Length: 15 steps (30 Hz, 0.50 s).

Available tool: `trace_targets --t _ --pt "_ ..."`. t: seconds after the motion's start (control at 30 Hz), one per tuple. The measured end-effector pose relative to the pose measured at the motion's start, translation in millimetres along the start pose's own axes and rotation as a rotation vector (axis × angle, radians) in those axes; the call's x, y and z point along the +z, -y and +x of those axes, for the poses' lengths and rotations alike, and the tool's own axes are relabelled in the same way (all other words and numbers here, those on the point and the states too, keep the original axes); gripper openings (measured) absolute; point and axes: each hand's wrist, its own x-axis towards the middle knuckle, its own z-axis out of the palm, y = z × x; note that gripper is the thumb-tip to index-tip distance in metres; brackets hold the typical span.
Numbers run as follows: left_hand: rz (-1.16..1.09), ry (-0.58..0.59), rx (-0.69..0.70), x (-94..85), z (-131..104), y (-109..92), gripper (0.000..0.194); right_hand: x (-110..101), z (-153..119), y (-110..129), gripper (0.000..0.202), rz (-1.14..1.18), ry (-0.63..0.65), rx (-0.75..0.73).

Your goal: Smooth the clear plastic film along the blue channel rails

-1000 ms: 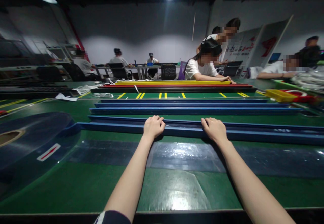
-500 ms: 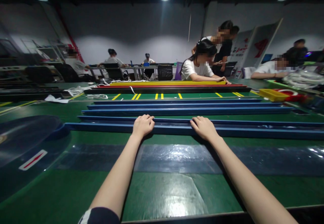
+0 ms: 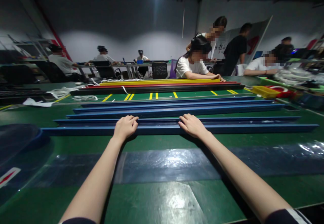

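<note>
Blue channel (image 3: pixel 158 130) lies lengthwise across the green desk (image 3: pixel 141 200).
Left hand (image 3: pixel 126 128) and right hand (image 3: pixel 193 126), well apart, each curl their grip around its near wall; a clear strip (image 3: pixel 167 166) lies on the near side.

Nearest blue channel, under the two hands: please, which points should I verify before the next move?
1. Left hand on the nearest blue channel: ok.
2. Right hand on the same channel: ok.
3. Firmness of grip: cannot tell, fingertips partly hidden.
4. Channel's right end in view: ok.
5. Left end apart from the clear roll: cannot tell, they overlap in view.
6. Channel apart from the clear strip: ok, green tabletop shows between.
</note>
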Motion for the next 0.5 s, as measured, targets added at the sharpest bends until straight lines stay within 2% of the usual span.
trace_targets --t 0.17,0.37,0.5 --pt "0.012 -0.004 0.008 2.2 0 14 0.045 5 11 7 0.049 0.013 -0.118 -0.047" --pt "0.036 -0.007 0.023 7.4 -3 28 0.045 15 24 10 0.053 0.047 -0.103 -0.063" --pt "0.013 -0.060 0.009 9.3 -6 32 0.045 21 34 8 0.053 0.048 -0.088 -0.051"
